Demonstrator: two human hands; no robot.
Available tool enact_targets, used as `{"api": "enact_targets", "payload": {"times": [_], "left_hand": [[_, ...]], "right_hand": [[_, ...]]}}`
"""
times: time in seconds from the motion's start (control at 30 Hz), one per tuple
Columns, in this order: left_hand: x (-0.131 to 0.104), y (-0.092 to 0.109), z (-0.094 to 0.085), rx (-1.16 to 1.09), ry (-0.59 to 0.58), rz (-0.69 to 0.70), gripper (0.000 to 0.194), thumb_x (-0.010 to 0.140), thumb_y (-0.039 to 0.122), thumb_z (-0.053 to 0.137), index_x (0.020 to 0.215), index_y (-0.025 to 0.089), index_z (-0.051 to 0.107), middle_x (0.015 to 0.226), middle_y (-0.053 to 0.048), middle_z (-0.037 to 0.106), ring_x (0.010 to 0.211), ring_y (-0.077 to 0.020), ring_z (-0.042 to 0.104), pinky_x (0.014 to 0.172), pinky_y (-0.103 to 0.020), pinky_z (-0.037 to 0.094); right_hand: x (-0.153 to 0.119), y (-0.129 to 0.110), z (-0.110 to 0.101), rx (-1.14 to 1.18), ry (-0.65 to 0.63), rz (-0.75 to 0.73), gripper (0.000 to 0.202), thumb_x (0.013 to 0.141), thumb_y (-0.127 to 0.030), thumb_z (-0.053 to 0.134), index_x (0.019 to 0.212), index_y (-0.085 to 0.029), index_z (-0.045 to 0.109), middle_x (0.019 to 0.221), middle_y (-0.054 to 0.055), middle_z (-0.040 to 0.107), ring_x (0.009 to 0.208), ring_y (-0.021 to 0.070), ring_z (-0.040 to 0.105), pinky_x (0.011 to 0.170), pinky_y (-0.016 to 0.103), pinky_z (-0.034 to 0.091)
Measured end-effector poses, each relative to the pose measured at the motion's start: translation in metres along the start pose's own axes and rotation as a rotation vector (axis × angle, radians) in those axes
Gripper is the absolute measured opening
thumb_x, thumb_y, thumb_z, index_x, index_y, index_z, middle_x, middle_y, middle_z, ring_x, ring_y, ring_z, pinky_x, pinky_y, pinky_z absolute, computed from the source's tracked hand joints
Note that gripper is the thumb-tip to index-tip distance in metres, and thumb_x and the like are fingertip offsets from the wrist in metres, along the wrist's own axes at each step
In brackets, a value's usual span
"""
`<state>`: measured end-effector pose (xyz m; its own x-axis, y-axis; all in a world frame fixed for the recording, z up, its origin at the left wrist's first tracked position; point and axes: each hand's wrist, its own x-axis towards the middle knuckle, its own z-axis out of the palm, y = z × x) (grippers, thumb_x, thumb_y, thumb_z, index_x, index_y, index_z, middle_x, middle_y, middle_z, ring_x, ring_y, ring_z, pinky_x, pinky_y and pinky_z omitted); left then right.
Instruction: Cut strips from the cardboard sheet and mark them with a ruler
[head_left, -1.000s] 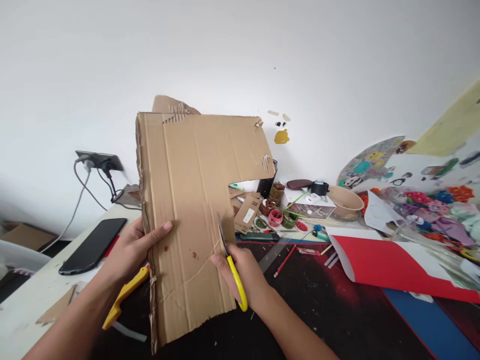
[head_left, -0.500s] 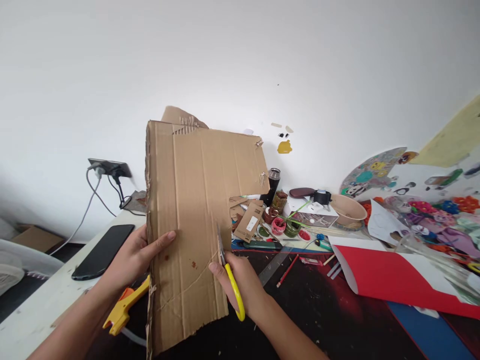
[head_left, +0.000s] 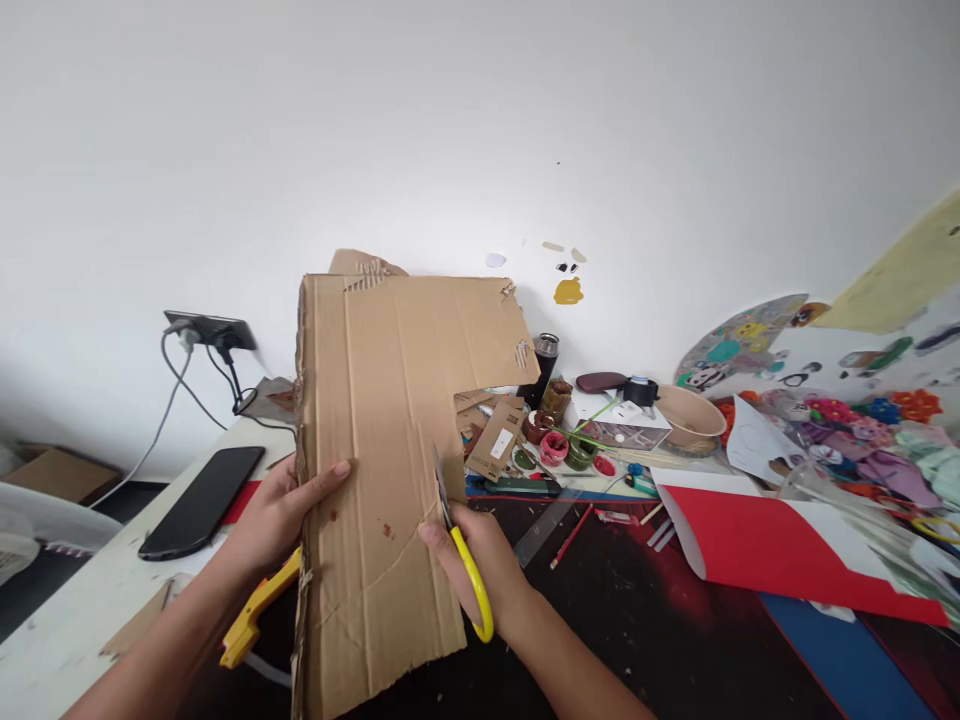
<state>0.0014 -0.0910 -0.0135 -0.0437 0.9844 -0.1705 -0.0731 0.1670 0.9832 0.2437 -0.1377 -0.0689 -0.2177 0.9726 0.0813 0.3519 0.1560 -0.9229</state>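
Observation:
A large sheet of brown corrugated cardboard [head_left: 382, 430] stands upright in front of me, with a notch cut out of its right side and a ragged lower edge. My left hand [head_left: 289, 500] grips its left edge, thumb on the face and the other fingers hidden behind. In my right hand [head_left: 487, 565] are scissors with yellow handles [head_left: 472, 590]. Their blades [head_left: 441, 480] lie at the cardboard, below the notch near its right edge; part of the blades is hidden. Behind the sheet's lower left edge, a yellow glue gun [head_left: 259, 610] is partly covered.
A black phone [head_left: 202, 500] lies on the pale surface at left, near a power strip [head_left: 210, 330] with cables. Behind the cardboard stand paint jars [head_left: 553, 448] and a black flask [head_left: 544, 365]. Red paper [head_left: 787, 540], a red pencil [head_left: 571, 537] and a ruler [head_left: 547, 525] lie rightward.
The cardboard's top edge has tipped lower and leaned away slightly. The view has shifted a little. Both hands keep their grips, and the scissors stay at nearly the same spot on the sheet.

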Motion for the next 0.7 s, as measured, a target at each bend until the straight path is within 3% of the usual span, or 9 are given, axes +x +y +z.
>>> {"api": "enact_targets", "payload": {"times": [0.13,0.3,0.53,0.7], "left_hand": [[-0.002,0.007,0.001,0.087,0.009,0.067,0.061,0.058,0.067,0.097,0.091,0.021,0.074,0.069,-0.006,0.077,0.058,-0.0272,0.073,0.055,-0.035,0.064],[-0.001,0.014,-0.001,0.118,-0.01,0.054,0.062,0.056,0.07,0.097,0.088,0.022,0.075,0.063,-0.005,0.074,0.054,-0.0263,0.07,0.051,-0.034,0.063],[0.005,0.002,-0.005,0.098,-0.015,0.012,0.06,0.058,0.069,0.096,0.088,0.022,0.076,0.072,-0.008,0.079,0.064,-0.0304,0.077,0.054,-0.035,0.065],[0.008,-0.008,-0.007,0.087,0.029,0.028,0.059,0.058,0.065,0.098,0.09,0.021,0.076,0.076,-0.009,0.081,0.065,-0.0303,0.078,0.057,-0.034,0.066]], "right_hand": [[0.002,0.003,0.004,-0.036,0.008,0.029,0.047,0.101,-0.063,0.067,0.1,-0.017,0.078,0.084,0.006,0.076,0.076,0.021,0.068,0.071,0.027,0.049],[0.002,0.007,0.012,-0.015,0.026,0.068,0.047,0.102,-0.063,0.065,0.102,-0.018,0.077,0.085,0.006,0.076,0.076,0.021,0.069,0.069,0.026,0.048],[-0.001,0.01,0.016,0.008,0.063,0.053,0.047,0.103,-0.061,0.06,0.085,-0.019,0.068,0.07,0.0,0.065,0.063,0.0153,0.057,0.059,0.025,0.036],[-0.003,0.015,0.02,0.03,0.094,0.078,0.04,0.102,-0.055,0.062,0.085,-0.019,0.066,0.068,-0.002,0.059,0.06,0.0141,0.052,0.058,0.025,0.034]]}}
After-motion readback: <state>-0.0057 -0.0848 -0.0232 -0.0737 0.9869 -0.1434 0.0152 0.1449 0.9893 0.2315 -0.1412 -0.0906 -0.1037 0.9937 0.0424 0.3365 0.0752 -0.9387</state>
